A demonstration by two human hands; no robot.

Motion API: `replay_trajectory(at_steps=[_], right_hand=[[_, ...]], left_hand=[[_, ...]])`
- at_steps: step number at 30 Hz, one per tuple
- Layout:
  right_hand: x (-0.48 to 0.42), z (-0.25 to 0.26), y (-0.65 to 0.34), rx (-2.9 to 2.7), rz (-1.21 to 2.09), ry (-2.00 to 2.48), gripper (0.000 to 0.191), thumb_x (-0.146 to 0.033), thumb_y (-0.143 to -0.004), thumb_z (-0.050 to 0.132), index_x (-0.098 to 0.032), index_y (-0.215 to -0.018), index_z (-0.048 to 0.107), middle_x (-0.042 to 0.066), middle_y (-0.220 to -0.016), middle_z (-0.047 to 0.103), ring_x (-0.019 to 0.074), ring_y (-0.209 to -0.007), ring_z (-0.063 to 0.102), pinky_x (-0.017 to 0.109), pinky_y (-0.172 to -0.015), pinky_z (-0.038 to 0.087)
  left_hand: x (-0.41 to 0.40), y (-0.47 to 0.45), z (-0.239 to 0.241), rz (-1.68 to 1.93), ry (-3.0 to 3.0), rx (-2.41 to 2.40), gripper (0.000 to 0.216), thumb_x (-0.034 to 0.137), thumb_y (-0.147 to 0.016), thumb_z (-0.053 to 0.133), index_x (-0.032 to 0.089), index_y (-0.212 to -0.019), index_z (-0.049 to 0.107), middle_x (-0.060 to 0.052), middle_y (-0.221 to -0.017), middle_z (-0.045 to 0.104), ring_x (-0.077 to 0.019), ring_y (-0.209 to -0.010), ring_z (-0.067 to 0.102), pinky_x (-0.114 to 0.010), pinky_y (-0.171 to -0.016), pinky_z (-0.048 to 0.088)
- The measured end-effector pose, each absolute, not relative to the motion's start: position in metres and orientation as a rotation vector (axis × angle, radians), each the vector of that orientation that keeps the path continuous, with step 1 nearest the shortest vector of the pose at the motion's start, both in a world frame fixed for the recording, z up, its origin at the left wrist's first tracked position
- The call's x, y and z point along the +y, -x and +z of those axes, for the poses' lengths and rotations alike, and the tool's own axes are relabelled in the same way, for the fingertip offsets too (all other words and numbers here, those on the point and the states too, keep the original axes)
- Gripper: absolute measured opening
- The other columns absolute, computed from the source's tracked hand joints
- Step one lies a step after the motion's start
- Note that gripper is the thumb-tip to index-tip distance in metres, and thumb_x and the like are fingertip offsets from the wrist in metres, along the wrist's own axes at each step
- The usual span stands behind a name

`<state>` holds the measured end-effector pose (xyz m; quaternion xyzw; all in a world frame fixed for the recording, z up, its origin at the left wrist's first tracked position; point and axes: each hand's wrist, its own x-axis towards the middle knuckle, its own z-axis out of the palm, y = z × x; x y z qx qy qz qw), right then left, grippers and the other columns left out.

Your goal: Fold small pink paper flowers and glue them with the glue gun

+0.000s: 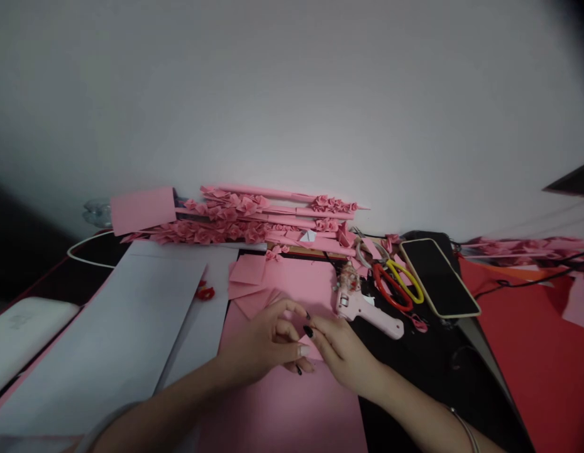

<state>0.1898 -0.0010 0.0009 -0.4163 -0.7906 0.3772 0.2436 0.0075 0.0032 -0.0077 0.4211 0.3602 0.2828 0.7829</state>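
Note:
My left hand (268,343) and my right hand (341,355) meet over a large pink paper sheet (282,409). Both pinch a small pink paper piece (310,348) between their fingertips; most of it is hidden by the fingers. Loose pink paper squares (247,277) lie just beyond my left hand. A pink glue gun (367,309) rests right of my right hand, close to its knuckles.
Pink paper flower stems (254,217) are piled along the wall. Red and yellow scissors (398,283) and a phone (440,277) lie at the right. White sheets (126,340) cover the left; red paper (541,358) sits far right. A white device (18,327) is at the left edge.

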Motion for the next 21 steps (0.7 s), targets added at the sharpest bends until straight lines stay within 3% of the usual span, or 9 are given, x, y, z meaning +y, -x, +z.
replay_trajectory(at_steps=[12, 21], right_hand=[[-0.0021, 0.0034, -0.1905, -2.169, 1.05, 1.118, 0.028, -0.02, -0.094, 0.036, -0.022, -0.066, 0.036, -0.006, -0.053, 0.037, 0.0109, -0.046, 0.035, 0.025, -0.048, 0.026], [-0.0024, -0.0016, -0.1891, -2.112, 1.03, 1.157, 0.03, -0.02, -0.094, 0.036, -0.022, -0.064, 0.033, -0.005, -0.053, 0.038, 0.0118, -0.047, 0.038, 0.024, -0.049, 0.027]], left_hand=[[0.0046, -0.0093, -0.0062, 0.637, -0.927, 0.807, 0.032, 0.018, -0.072, 0.07, 0.021, -0.096, 0.048, 0.007, -0.059, 0.065, -0.0196, -0.061, 0.072, -0.023, -0.054, 0.051], [0.0065, -0.0086, -0.0073, 0.662, -0.923, 0.849, 0.035, 0.016, -0.071, 0.071, 0.021, -0.098, 0.049, 0.01, -0.059, 0.06, -0.0174, -0.062, 0.071, -0.024, -0.059, 0.052]])
